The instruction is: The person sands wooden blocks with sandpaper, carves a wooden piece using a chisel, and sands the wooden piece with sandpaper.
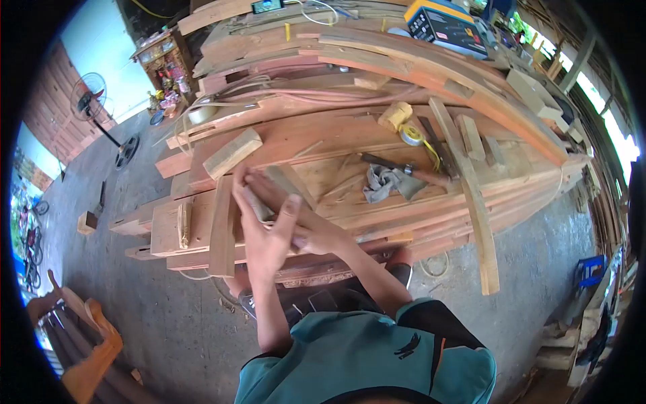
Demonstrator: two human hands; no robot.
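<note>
In front of my body, my left hand (266,242) and my right hand (313,229) are brought together over the stacked timber. Between them is a small grey-brown piece (257,205), sheet-like or folded; its exact kind is unclear. My left fingers lie long against its outer side, with the thumb over the near end. My right fingers close in from the other side, partly hidden by the left thumb. Just beyond my hands lies a short wood block (291,183). An upright-looking wood strip (222,229) stands left of my left hand.
Right of my hands, a grey rag (389,183) lies by a hammer-like tool (404,167). A yellow tape measure (411,135) sits beside a wood block (395,116). A long batten (474,209) juts over the near edge. A fan (89,101) stands on the left.
</note>
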